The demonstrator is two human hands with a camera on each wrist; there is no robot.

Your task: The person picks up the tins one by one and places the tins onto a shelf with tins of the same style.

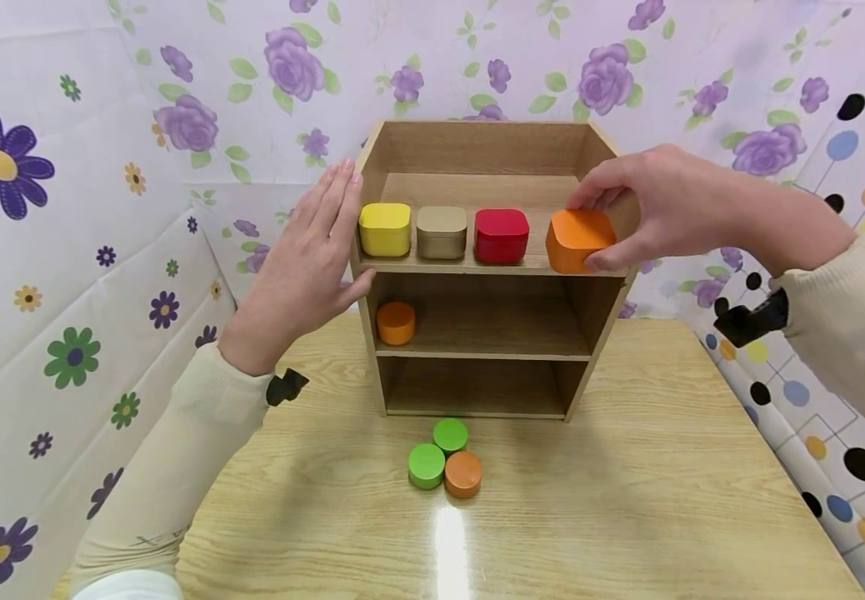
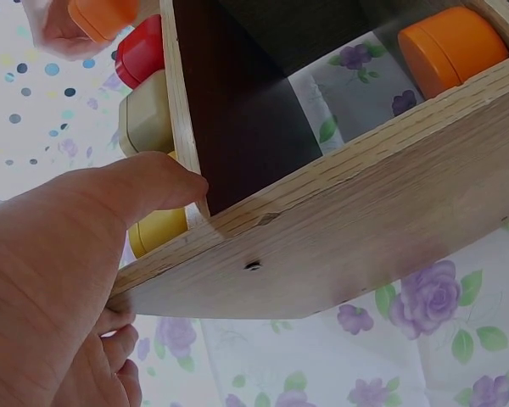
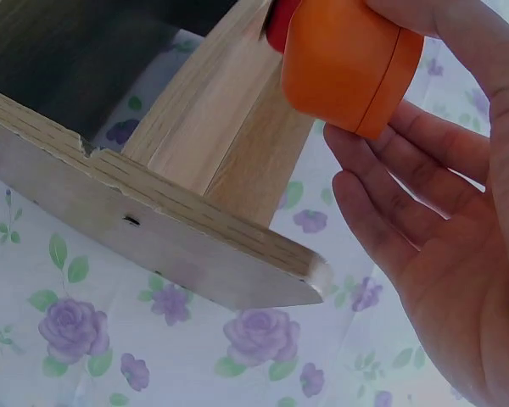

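My right hand [image 1: 676,204] pinches an orange rounded-square lidded box [image 1: 578,237] between thumb and fingers, at the right end of the wooden shelf unit's [image 1: 477,265] top level. In the right wrist view the orange box [image 3: 339,68] looks tilted, with the thumb on one side and fingertips on the other. A red box [image 1: 502,236], a beige box [image 1: 442,233] and a yellow box [image 1: 385,230] stand in a row to its left. My left hand [image 1: 305,242] lies with straight fingers along the unit's left side; its thumb touches the front edge [image 2: 205,199].
An orange round box [image 1: 396,323] sits at the left of the middle shelf. Two green round boxes [image 1: 427,466] and an orange-brown round one [image 1: 463,474] stand together on the wooden table [image 1: 312,517] before the unit. Patterned cloth [image 1: 252,108] hangs behind and at both sides.
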